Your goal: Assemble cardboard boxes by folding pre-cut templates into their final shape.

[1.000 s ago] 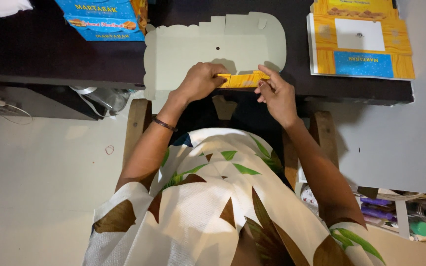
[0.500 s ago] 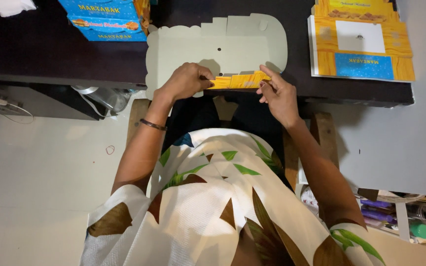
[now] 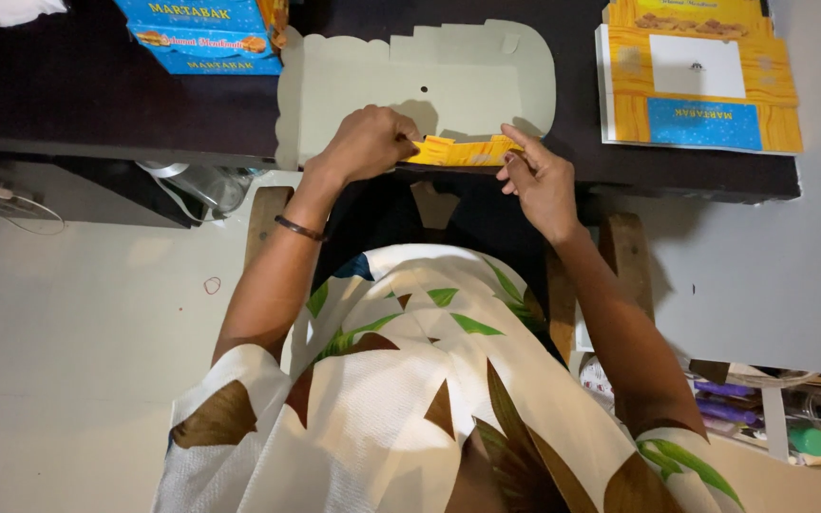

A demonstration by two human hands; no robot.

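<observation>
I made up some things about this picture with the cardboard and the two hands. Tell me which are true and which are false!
1. Both hands touch the yellow flap. True.
2. The flat cardboard sheet lies grey side up. True.
3. The blue box sits beside the right hand. False: it sits at the far left, nearer the left hand.
4. The left wrist has a bracelet. True.
5. The dark table is white. False: it is dark.
</observation>
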